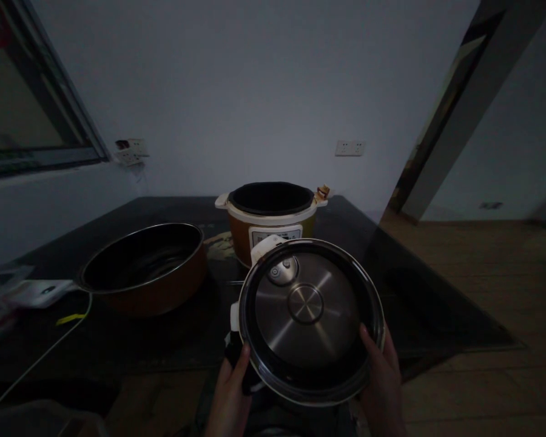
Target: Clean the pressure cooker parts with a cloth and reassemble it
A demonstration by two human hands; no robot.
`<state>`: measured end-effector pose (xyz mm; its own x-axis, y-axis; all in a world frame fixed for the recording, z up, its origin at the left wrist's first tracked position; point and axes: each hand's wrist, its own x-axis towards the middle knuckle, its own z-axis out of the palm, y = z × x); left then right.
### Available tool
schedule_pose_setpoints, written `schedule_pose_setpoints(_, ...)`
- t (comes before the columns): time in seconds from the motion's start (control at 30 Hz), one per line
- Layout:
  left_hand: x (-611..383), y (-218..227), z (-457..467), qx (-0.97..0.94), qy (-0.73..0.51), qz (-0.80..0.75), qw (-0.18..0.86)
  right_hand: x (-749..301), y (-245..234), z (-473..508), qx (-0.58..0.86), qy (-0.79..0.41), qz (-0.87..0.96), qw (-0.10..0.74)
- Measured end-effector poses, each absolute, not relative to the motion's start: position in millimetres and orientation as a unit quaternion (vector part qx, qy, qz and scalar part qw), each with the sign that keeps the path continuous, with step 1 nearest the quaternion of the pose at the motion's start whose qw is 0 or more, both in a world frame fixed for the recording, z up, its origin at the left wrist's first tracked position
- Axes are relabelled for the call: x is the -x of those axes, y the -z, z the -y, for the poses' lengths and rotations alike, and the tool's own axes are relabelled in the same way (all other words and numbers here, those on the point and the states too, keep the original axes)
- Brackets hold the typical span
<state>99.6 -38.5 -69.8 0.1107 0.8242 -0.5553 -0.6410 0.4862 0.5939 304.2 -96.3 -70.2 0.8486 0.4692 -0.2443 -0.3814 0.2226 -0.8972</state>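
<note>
Both my hands grip a round pressure cooker lid (332, 321), held tilted with its metal underside facing me. My left hand (231, 388) is closed on the lower left rim, the thumb on the edge. On the right rim, my right hand (382, 370) is closed with its thumb over the inner side. White tabs stick out from the lid's upper left. Just beyond the lid stands the cooker body (241, 233), orange with white handles and a label panel, its dark inside showing at the top.
A dark table (359, 243) carries everything, against a pale wall. At left sits a wide orange-brown pot (164, 291) with a dark inside. Beside it lie a white power strip (40, 292) with a cord and a plastic bag (0, 303). Wall sockets (349, 148) are behind.
</note>
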Motion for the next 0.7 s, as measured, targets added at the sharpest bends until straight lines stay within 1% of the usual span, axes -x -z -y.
schedule_pose_setpoints(0.13,-100.3,55.8,39.3,-0.081,-0.512,-0.457,0.723,-306.7,75.7,95.6,0.551,-0.258,0.087,0.789)
schedule_pose_setpoints(0.3,-94.6,47.3,40.4,-0.104,-0.586,-0.497,0.631,-306.1,75.3,96.6,0.569,-0.234,0.118,0.779)
schedule_pose_setpoints(0.37,-93.9,48.3,40.2,-0.179,-0.627,-0.499,0.572,-304.7,72.3,96.6,0.566,-0.236,0.114,0.782)
schedule_pose_setpoints(0.47,-100.1,45.0,36.4,-0.383,-0.663,-0.431,0.477,-303.3,70.4,96.1,0.556,-0.248,0.104,0.786)
schedule_pose_setpoints(0.5,-104.3,42.2,33.6,-0.462,-0.651,-0.396,0.454,-303.2,70.9,95.9,0.554,-0.248,0.104,0.788)
schedule_pose_setpoints(0.57,-115.0,35.9,25.9,-0.615,-0.575,-0.342,0.417,-303.6,73.2,95.5,0.554,-0.239,0.115,0.789)
schedule_pose_setpoints(0.63,-126.3,31.9,17.7,-0.748,-0.447,-0.323,0.369,-304.2,75.5,95.3,0.562,-0.223,0.128,0.786)
schedule_pose_setpoints(0.7,-135.3,32.7,12.1,-0.828,-0.333,-0.328,0.311,-304.7,76.3,95.4,0.563,-0.223,0.128,0.786)
